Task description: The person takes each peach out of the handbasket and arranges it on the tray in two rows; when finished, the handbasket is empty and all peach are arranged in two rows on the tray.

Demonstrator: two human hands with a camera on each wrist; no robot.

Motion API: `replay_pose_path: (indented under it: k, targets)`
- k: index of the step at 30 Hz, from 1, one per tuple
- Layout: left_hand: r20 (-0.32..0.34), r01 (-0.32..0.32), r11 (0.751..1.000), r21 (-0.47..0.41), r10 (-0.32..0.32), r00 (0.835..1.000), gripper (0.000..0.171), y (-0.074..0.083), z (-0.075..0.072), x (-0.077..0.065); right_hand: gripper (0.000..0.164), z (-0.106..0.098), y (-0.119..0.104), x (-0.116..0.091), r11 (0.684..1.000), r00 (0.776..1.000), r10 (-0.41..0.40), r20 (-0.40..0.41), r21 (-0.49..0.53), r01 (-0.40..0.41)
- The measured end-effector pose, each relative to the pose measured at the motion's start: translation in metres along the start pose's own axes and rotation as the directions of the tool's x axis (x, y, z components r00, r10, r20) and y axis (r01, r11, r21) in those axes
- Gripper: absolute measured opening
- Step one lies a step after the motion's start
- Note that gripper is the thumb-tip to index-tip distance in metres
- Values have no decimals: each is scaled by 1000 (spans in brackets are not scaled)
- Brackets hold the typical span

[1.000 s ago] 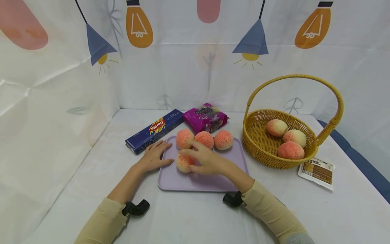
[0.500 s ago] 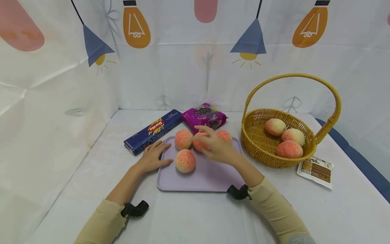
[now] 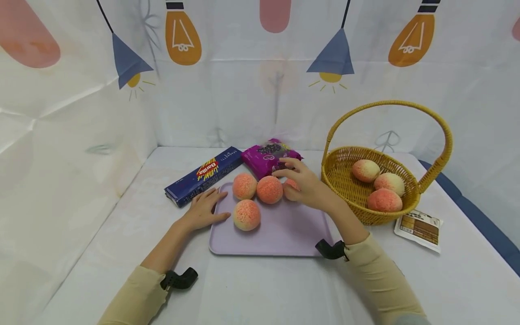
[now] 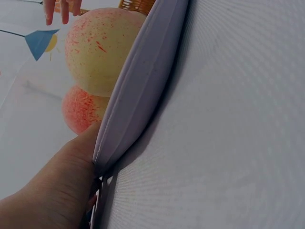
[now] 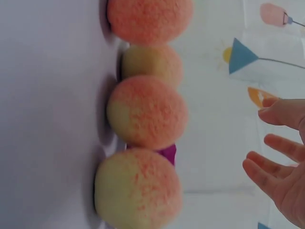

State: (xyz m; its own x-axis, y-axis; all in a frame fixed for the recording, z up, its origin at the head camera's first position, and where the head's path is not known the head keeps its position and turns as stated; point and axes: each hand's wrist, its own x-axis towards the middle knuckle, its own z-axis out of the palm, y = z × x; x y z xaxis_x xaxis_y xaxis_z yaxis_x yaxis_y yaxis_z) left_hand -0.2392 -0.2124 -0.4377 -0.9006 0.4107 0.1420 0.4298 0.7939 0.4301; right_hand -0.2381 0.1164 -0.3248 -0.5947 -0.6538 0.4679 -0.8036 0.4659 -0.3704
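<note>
Several round pink-and-cream peaches lie on a lilac tray [image 3: 284,239]. In the head view a front peach [image 3: 247,215] sits below a back-left peach [image 3: 244,186] and a middle peach [image 3: 270,189]. Over the back-right peach [image 3: 291,189], partly hiding it, hovers my right hand [image 3: 308,186]. The right wrist view shows this hand [image 5: 281,167] apart from the peaches, fingers spread, holding nothing. My left hand [image 3: 202,212] rests at the tray's left edge with fingers extended. In the left wrist view its thumb [image 4: 71,167] lies along the tray rim [image 4: 138,86].
A wicker basket [image 3: 345,192] with a tall handle stands on the right, holding 3 peaches [image 3: 384,200]. Beside it lies a small brown-and-white packet [image 3: 419,229]. Behind the tray are a blue spaghetti box [image 3: 203,176] and a purple bag [image 3: 266,158].
My right hand has left the front peach, passed over the middle one and moved right and back to the back-right peach. The left hand has stayed in place.
</note>
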Motion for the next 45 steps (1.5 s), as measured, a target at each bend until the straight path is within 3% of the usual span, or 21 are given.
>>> replay_pose_path:
  k: [5,12,27,33,40,45]
  targets:
    - [15,10,1000,-1,-10,1000,75,0,0,-1,33,-11,11,-8,998,999,35,-14,-46,-36]
    - [22,19,1000,8,-19,1000,75,1,-1,-2,31,-18,30,-21,992,998,16,-54,-121,-23]
    - [16,14,1000,2,-14,1000,75,3,-3,-2,26,-40,61,-54,955,983,154,-98,-241,-174]
    - [9,16,1000,3,-16,1000,74,2,-2,-2,25,-47,75,-70,938,971,214,-107,-256,-235]
    - [0,13,1000,14,-13,1000,74,0,0,-1,28,-56,88,-76,931,972,200,-121,-285,-227]
    - [4,12,1000,12,-12,1000,74,1,1,0,31,-64,97,-77,914,955,283,-91,-277,-297]
